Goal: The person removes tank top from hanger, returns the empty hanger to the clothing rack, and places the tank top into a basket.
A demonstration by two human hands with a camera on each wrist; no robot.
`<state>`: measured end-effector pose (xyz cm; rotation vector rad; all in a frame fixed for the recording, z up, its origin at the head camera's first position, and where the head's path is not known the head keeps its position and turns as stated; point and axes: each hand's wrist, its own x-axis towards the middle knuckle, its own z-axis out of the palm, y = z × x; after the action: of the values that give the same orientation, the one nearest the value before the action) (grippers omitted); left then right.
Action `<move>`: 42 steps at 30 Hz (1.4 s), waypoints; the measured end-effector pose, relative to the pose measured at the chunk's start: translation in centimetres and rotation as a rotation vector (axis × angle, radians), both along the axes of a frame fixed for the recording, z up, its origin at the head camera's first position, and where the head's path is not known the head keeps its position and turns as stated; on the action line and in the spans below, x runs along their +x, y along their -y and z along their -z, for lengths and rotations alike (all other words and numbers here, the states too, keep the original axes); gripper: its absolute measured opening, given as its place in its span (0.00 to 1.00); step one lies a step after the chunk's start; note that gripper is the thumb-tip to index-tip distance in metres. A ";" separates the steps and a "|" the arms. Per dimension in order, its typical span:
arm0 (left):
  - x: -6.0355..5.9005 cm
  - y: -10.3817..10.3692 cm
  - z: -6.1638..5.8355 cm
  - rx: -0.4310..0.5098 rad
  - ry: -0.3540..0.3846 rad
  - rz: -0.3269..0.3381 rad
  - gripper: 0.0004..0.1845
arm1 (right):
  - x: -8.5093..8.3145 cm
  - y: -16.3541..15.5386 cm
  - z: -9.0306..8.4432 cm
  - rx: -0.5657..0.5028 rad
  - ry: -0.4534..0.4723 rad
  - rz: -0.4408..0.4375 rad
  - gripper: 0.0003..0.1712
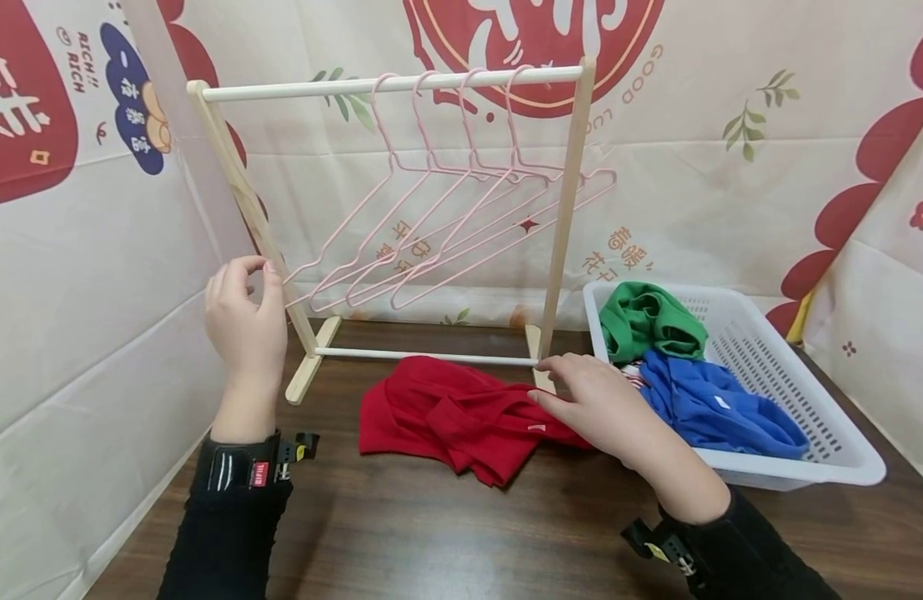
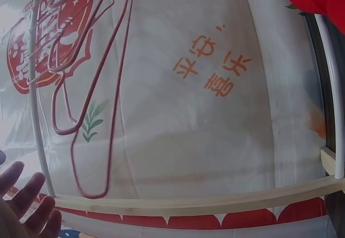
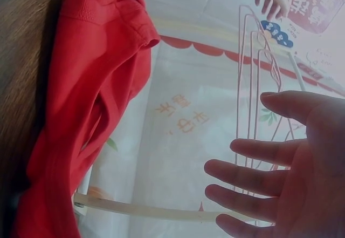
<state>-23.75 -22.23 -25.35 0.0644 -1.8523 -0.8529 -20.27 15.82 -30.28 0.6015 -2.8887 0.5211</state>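
Note:
A crumpled red garment (image 1: 461, 417) lies on the table in front of a small wooden rack (image 1: 569, 208). Several pink wire hangers (image 1: 423, 275) hang bare from the rack's white rod. At the rack's left post, my left hand (image 1: 247, 321) is raised beside the hangers' left ends with its fingers loosely bent. The left wrist view has the same fingers (image 2: 32, 203) apart from the hangers, holding nothing. My right hand (image 1: 599, 408) is over the garment's right end. Its fingers (image 3: 242, 173) are spread and straight in the right wrist view, with no cloth between them.
To the right stands a white perforated basket (image 1: 836, 442) with a green garment (image 1: 649, 321) and a blue garment (image 1: 719, 404) inside. A printed cloth backdrop (image 1: 701, 192) encloses the table's back and sides. The rack's feet (image 1: 311, 362) rest on the brown table (image 1: 423, 533).

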 end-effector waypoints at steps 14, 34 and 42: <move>1.0 -2.2 0.7 -0.226 -0.207 0.009 0.13 | -0.2 0.6 0.3 0.010 0.019 -0.029 0.26; 0.9 -4.7 4.9 -0.442 -0.032 0.085 0.11 | -1.0 2.3 1.8 0.051 0.035 -0.119 0.24; 1.0 -5.0 5.5 -0.487 0.128 0.107 0.10 | -1.3 3.2 2.8 0.095 0.028 -0.151 0.24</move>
<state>-22.80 -17.27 -30.82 -0.2931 -2.1526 -0.4568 -21.56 12.60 -33.12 0.8375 -2.9227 0.4159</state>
